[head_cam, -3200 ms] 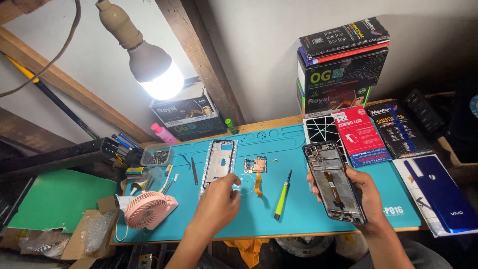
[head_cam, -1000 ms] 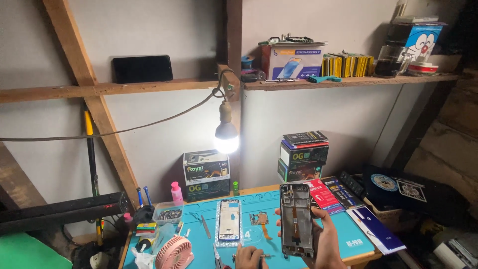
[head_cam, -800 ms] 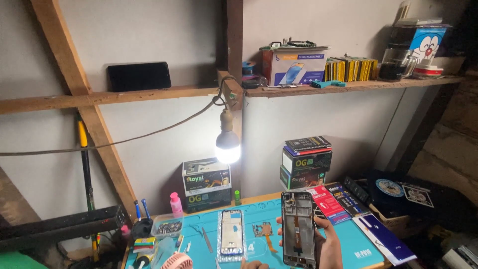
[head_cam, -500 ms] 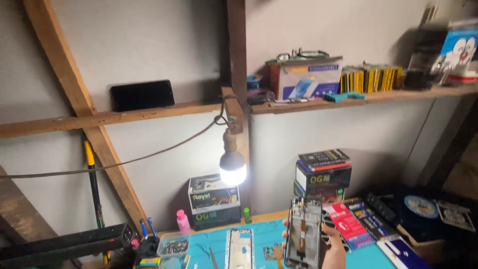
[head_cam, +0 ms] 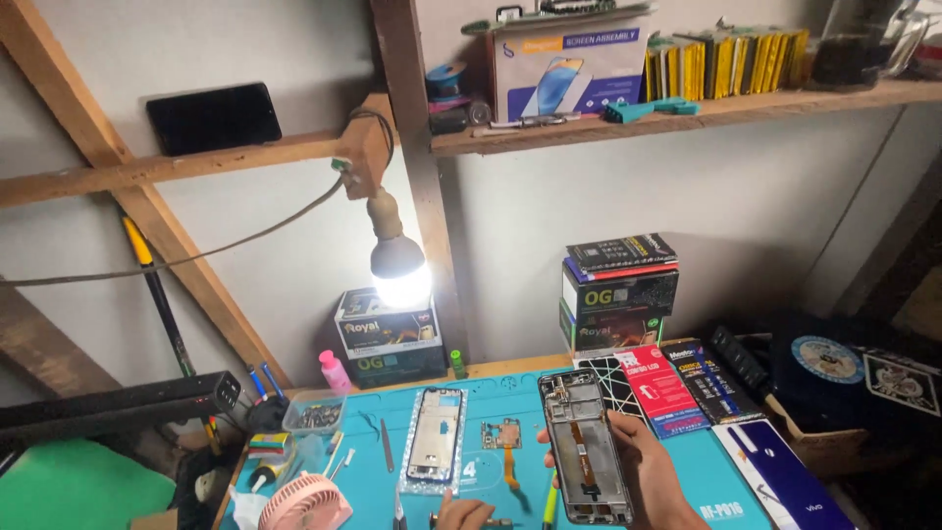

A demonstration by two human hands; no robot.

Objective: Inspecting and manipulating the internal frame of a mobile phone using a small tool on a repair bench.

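- Head view: the right hand (head_cam: 653,481) holds an opened phone frame (head_cam: 585,448) upright over the blue mat (head_cam: 491,393) of the worktop, internals and orange flex cable facing the camera. The fingers wrap its right edge and the thumb bears on its left edge.
- Left hand (head_cam: 461,512) sits at the bottom edge of the view, low over the mat. Only the knuckles show, so I cannot tell whether its fingers are closed on anything; a thin tool (head_cam: 491,522) lies just beside it.
- On the mat: a second phone frame (head_cam: 435,448) lies flat to the left, with a small circuit board (head_cam: 505,437) between the two frames. A yellow-green screwdriver (head_cam: 550,503) lies near the held frame's lower end.
- Step in hand, as a judgement: inspection of the held frame's interior under the lit bulb (head_cam: 397,267).
- Next move would call for a steady hold on the frame while the left hand brings a tool or the board to it.
- Nearby: pink fan (head_cam: 306,503), parts tray (head_cam: 314,412), stacked boxes (head_cam: 618,294).
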